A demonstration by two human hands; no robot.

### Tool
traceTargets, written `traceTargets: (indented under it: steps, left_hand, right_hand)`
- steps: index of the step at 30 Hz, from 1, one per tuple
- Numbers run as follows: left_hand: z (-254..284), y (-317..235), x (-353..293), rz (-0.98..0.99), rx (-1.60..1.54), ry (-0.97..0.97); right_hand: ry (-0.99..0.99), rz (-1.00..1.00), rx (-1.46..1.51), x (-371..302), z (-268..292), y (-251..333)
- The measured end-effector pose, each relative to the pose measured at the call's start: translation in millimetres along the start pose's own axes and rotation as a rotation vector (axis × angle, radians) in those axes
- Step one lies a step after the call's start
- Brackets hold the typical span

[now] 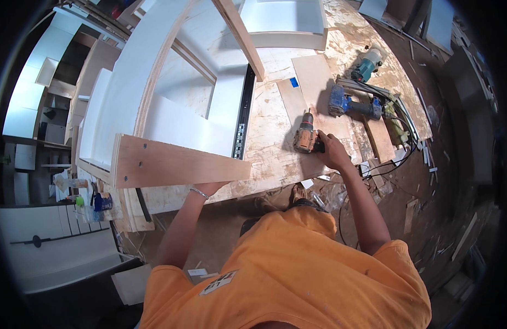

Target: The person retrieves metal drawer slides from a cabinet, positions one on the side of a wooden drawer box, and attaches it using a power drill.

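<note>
My right hand [333, 152] has its fingers closed on the dark handle of a dusty orange cordless drill [305, 135]. The drill rests on the worn workbench [272, 123], its bit pointing toward the far side. At the bench's near edge, my left hand [212, 188] reaches behind a plywood front piece [179, 164] of a white cabinet frame [187, 123]; its fingers are hidden there. Several dark screw heads or holes dot the left end of that plywood piece. A black drawer slide [243, 112] is fixed along the frame's right inner side.
A blue nail gun [352, 104] and a green router [367, 64] lie on the bench's right, with a hose or cable looping off the edge. A white drawer box [286, 24] stands at the back. Thin plywood strips [311, 77] lie beyond the drill. Offcuts litter the floor.
</note>
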State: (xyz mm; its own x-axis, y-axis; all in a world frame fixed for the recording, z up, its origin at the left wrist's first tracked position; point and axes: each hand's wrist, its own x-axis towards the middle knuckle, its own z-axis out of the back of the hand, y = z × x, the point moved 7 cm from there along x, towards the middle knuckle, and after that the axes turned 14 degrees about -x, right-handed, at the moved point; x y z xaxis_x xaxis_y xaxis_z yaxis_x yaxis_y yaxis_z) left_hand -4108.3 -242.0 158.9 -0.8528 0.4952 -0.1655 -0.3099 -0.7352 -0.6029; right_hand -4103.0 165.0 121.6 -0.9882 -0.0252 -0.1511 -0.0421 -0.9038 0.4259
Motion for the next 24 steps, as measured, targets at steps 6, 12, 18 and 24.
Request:
traceTargets:
  steps: [6,12,18,24]
  left_hand:
    - [-2.7,13.9,6.0,-0.102,0.056,0.061]
    - [-2.4,13.6,31.1,0.211,-0.609,0.217]
    - [-37.8,52.0,11.9,0.038,-0.105,-0.329]
    - [-56.2,-2.9,-54.9,0.408,-0.278,-0.636]
  right_hand:
    - [-0.015,-0.012,-0.003,-1.5,1.9,1.1]
    - [0.039,-0.015,0.039,3.4,3.3,-6.5]
    - [0.032,0.035,0.009,7.4,1.9,5.4]
    - [-0.034,0.039,-0.014,1.2,-0.3,-2.3]
